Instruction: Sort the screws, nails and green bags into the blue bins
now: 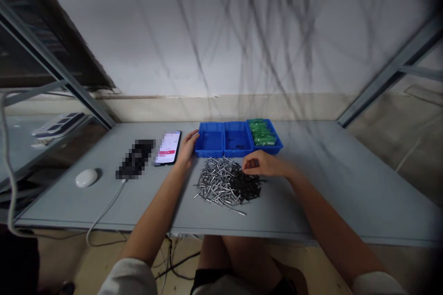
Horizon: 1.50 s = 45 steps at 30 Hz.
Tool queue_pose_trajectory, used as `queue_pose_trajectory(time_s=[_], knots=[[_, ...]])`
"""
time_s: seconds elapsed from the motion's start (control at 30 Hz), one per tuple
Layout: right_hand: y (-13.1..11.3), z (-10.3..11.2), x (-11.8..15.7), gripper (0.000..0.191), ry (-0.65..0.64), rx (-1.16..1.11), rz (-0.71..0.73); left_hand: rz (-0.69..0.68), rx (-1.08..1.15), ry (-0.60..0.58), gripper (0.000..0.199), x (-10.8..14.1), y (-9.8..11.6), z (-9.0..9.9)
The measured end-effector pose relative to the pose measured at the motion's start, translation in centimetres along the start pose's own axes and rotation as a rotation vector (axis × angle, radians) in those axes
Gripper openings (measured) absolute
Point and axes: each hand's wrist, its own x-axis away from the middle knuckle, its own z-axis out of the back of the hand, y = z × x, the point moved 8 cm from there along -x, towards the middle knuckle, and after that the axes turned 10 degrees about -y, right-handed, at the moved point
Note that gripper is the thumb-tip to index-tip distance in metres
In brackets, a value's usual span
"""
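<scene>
Three blue plastic bins stand side by side on the grey table [332,184]. My left hand [188,146] grips the outer edge of the left blue bin [210,153], its fingers against the side wall. In the middle blue bin [237,153] lie a few small dark pieces. Small green pieces [262,132] fill much of the right one. Before the bins spreads a pile of thin silver metal pins [216,182], with black pieces [244,185] on its right side. My right hand [260,163] is over the pile's upper right, fingers curled and pinched; what they hold is hidden.
Left of the bins lie a phone [168,147] with a lit screen, a pixelated dark object [136,159] with a white cable [107,207], and a white mouse [86,178]. Metal frame posts [384,73] flank the table, and a wall [214,46] rises behind it.
</scene>
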Motion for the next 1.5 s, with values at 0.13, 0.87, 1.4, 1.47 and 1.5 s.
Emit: queue_pose_trajectory(time_s=[0.13, 0.87, 1.4, 1.47, 1.5], knots=[[-0.1, 0.3, 0.1, 0.013, 0.015, -0.01, 0.002, -0.002, -0.004, 0.002, 0.05, 0.2, 0.3, -0.2], [0.0, 1.1, 0.0, 0.009, 0.134, -0.104, -0.005, 0.003, -0.009, 0.025, 0.048, 0.5, 0.6, -0.4], [0.9, 3.7, 0.8, 0.026, 0.516, -0.51, 0.075, -0.343, -0.361, -0.639, 0.021, 10.1, 8.4, -11.7], [0.9, 3.8, 0.9, 0.028, 0.543, -0.507, 0.081, -0.303, -0.434, -0.974, 0.02, 12.8, 7.1, -14.6], [0.9, 3.9, 0.9, 0.029, 0.556, -0.494, 0.079, -0.291, -0.476, -1.108, 0.02, 14.1, 6.2, -15.7]])
